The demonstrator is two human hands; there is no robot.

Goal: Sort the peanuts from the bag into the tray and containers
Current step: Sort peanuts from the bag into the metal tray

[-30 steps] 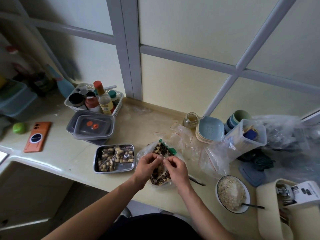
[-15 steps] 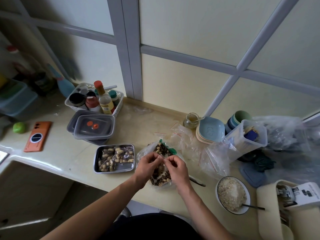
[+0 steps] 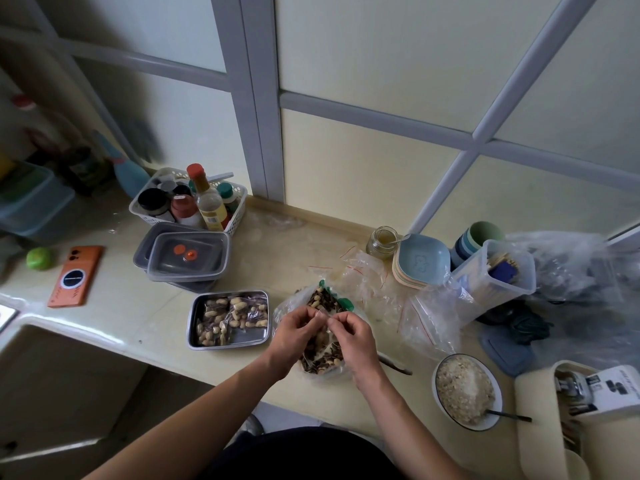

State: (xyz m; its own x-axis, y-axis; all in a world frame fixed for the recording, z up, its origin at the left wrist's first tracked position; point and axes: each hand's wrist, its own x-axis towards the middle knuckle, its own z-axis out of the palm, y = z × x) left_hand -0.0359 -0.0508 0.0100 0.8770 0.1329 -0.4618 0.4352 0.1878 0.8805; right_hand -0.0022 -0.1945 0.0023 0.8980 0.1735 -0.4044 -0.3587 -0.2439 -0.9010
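**Picking over the mixed bag, one nut at a time**

Both hands meet over the open plastic bag [image 3: 323, 301], which lies on the bench [image 3: 138, 306] right in front of the person, full of pale peanuts mixed with dark striped seeds. The left hand [image 3: 296, 329] and the right hand [image 3: 355, 337] each have a narrow grip. Their fingertips are pinched together on a small pale piece that looks like a peanut [image 3: 321, 315], though it is too small to be sure it isn't a fold of the bag's film.

The steel tray [image 3: 192, 323] sits at nine o'clock of the bag, just beside it, and already holds peanuts, some under clear plastic. The stacked lidded containers [image 3: 188, 258] stand at eleven o'clock of the tray, with their lids on.

I judge the sorting to be well under way but far from done, since the bag is still heavily loaded. The next move calls for one hand to carry the piece to nine o'clock and drop it over the tray's rim while the other steadies the bag. The containers will need their lids off before they can take anything.
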